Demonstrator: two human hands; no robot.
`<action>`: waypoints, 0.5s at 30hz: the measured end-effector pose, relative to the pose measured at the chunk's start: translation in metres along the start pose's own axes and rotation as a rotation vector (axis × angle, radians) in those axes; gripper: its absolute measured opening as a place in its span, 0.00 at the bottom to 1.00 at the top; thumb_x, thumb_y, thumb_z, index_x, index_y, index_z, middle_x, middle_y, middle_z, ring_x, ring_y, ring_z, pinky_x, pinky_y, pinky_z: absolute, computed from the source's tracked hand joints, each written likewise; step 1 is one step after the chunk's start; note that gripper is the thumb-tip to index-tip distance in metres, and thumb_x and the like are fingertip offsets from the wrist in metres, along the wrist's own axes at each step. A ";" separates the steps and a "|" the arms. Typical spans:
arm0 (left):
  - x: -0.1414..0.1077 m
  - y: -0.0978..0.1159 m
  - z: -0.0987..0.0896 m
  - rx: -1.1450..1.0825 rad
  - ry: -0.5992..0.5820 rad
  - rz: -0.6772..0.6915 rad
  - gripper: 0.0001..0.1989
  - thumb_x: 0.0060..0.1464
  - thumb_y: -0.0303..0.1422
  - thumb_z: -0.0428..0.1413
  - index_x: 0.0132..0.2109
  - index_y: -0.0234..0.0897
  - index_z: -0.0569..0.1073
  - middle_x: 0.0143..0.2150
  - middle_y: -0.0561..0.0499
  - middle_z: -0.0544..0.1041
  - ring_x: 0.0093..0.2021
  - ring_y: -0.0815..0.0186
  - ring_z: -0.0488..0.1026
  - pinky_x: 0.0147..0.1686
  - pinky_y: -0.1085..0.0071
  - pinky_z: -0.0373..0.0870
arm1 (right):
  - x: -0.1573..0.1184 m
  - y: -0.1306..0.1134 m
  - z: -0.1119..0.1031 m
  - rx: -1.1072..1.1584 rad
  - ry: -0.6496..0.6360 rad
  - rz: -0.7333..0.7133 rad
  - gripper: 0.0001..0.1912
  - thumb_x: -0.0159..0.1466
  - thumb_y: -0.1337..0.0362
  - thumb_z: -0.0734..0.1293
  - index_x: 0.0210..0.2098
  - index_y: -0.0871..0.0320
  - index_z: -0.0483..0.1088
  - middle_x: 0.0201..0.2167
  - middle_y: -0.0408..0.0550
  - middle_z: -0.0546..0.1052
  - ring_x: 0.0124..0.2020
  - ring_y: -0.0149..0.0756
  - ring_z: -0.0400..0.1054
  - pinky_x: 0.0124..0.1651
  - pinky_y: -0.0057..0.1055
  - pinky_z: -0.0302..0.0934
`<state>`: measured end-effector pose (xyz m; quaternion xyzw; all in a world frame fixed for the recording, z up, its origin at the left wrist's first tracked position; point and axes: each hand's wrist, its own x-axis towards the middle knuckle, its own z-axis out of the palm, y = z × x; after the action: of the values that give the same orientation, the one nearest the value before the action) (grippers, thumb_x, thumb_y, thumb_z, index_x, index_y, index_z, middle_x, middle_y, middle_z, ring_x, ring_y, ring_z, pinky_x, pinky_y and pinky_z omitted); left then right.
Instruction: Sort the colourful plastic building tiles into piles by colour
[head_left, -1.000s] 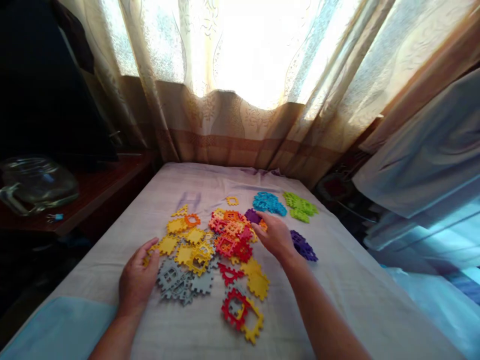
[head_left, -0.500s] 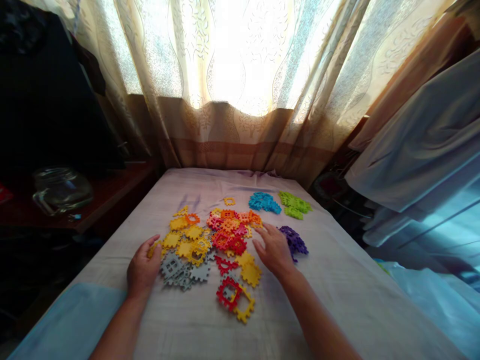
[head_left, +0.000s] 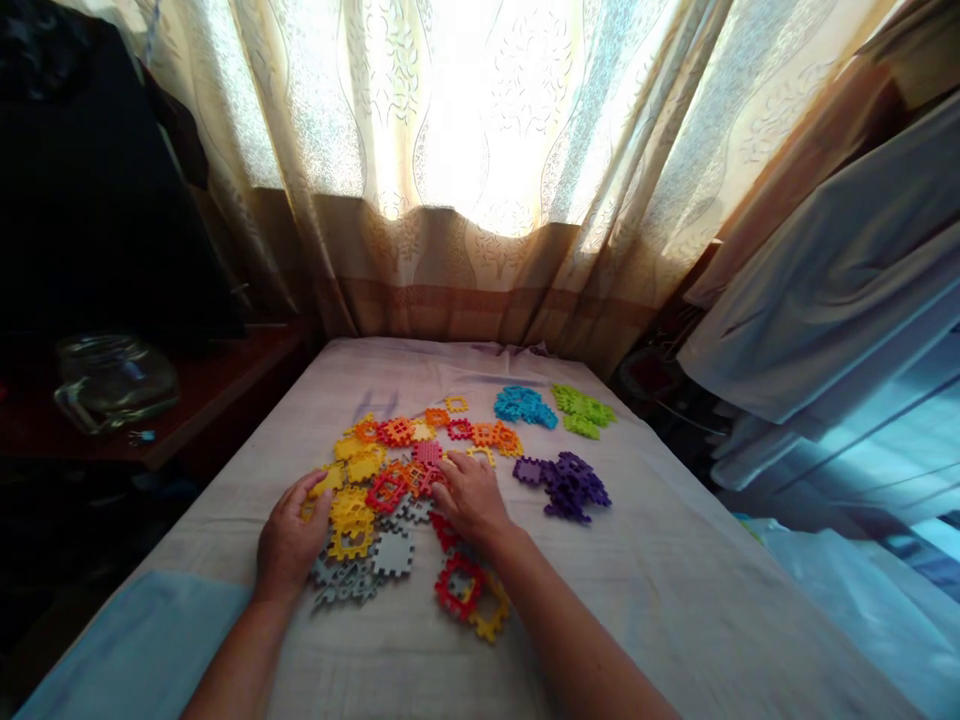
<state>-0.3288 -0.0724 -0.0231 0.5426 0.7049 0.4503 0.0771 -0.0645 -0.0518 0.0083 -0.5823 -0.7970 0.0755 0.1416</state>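
Notched plastic pieces lie in a mixed heap on the cloth-covered table. My left hand (head_left: 291,535) rests at the heap's left edge, fingers loosely curved against the yellow pieces (head_left: 351,510). Below these are grey pieces (head_left: 392,553). My right hand (head_left: 472,500) reaches over the heap with fingers spread, touching the red and orange pieces (head_left: 390,487). A red frame piece (head_left: 458,587) and a yellow frame piece (head_left: 491,608) lie near its wrist. Purple pieces (head_left: 574,488) form a separate pile to the right.
Blue pieces (head_left: 523,405) and green pieces (head_left: 583,408) are piled at the back right. A glass jug (head_left: 116,380) stands on a dark red surface at the left. Curtains (head_left: 450,260) hang behind the table, and clothes (head_left: 810,290) hang at the right.
My right hand has moved left over the heap. Red, orange and yellow pieces have shifted and spread leftward, and a purple piece now shows left of the purple pile.
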 end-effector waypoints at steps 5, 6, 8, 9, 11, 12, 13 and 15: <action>0.002 -0.002 0.001 0.028 0.005 -0.016 0.16 0.51 0.42 0.51 0.44 0.44 0.77 0.48 0.49 0.79 0.47 0.60 0.76 0.48 0.66 0.72 | -0.028 0.066 -0.024 -0.253 -0.031 0.138 0.18 0.68 0.58 0.57 0.53 0.54 0.70 0.59 0.54 0.69 0.61 0.48 0.57 0.64 0.53 0.40; 0.002 -0.002 0.001 0.036 0.002 -0.023 0.17 0.51 0.42 0.51 0.44 0.44 0.77 0.48 0.49 0.79 0.45 0.60 0.76 0.47 0.66 0.72 | -0.033 0.077 -0.028 -0.282 -0.049 0.144 0.18 0.68 0.58 0.57 0.52 0.55 0.70 0.58 0.54 0.70 0.60 0.48 0.58 0.64 0.54 0.40; 0.003 -0.003 0.001 0.055 -0.008 -0.039 0.17 0.51 0.42 0.51 0.44 0.43 0.77 0.48 0.48 0.79 0.44 0.59 0.76 0.45 0.65 0.73 | -0.044 0.094 -0.034 -0.309 -0.055 0.121 0.17 0.68 0.58 0.58 0.50 0.55 0.72 0.56 0.54 0.72 0.60 0.48 0.58 0.65 0.54 0.37; 0.004 -0.003 0.001 0.064 -0.014 -0.047 0.18 0.50 0.43 0.51 0.44 0.43 0.77 0.48 0.47 0.79 0.43 0.58 0.76 0.44 0.64 0.73 | -0.049 0.101 -0.036 -0.311 -0.047 0.103 0.17 0.68 0.58 0.58 0.50 0.55 0.72 0.56 0.54 0.72 0.61 0.48 0.57 0.66 0.54 0.35; 0.005 -0.004 0.000 0.078 -0.026 -0.054 0.19 0.50 0.44 0.50 0.44 0.43 0.77 0.47 0.47 0.79 0.41 0.58 0.76 0.43 0.64 0.73 | -0.059 0.114 -0.039 -0.299 -0.023 0.087 0.18 0.67 0.57 0.58 0.51 0.53 0.72 0.59 0.53 0.69 0.63 0.49 0.54 0.66 0.56 0.32; 0.005 -0.005 0.000 0.082 -0.027 -0.054 0.19 0.50 0.44 0.50 0.44 0.44 0.77 0.47 0.47 0.79 0.41 0.58 0.76 0.43 0.64 0.73 | -0.063 0.121 -0.041 -0.288 -0.011 0.093 0.19 0.67 0.56 0.58 0.53 0.51 0.71 0.61 0.51 0.67 0.65 0.50 0.52 0.65 0.58 0.32; 0.005 -0.005 0.000 0.086 -0.026 -0.053 0.19 0.50 0.45 0.50 0.44 0.44 0.77 0.47 0.48 0.79 0.40 0.58 0.76 0.42 0.64 0.73 | -0.066 0.128 -0.042 -0.276 -0.005 0.105 0.19 0.67 0.55 0.58 0.54 0.49 0.71 0.63 0.51 0.65 0.65 0.50 0.51 0.65 0.59 0.32; 0.006 -0.005 0.000 0.093 -0.019 -0.063 0.18 0.50 0.45 0.50 0.43 0.45 0.77 0.45 0.49 0.80 0.38 0.59 0.76 0.39 0.65 0.73 | -0.069 0.143 -0.046 -0.251 -0.005 0.135 0.20 0.67 0.54 0.58 0.55 0.48 0.70 0.64 0.50 0.64 0.66 0.49 0.50 0.64 0.60 0.35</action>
<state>-0.3347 -0.0675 -0.0238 0.5274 0.7410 0.4092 0.0725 0.0990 -0.0751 0.0015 -0.6475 -0.7596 -0.0142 0.0604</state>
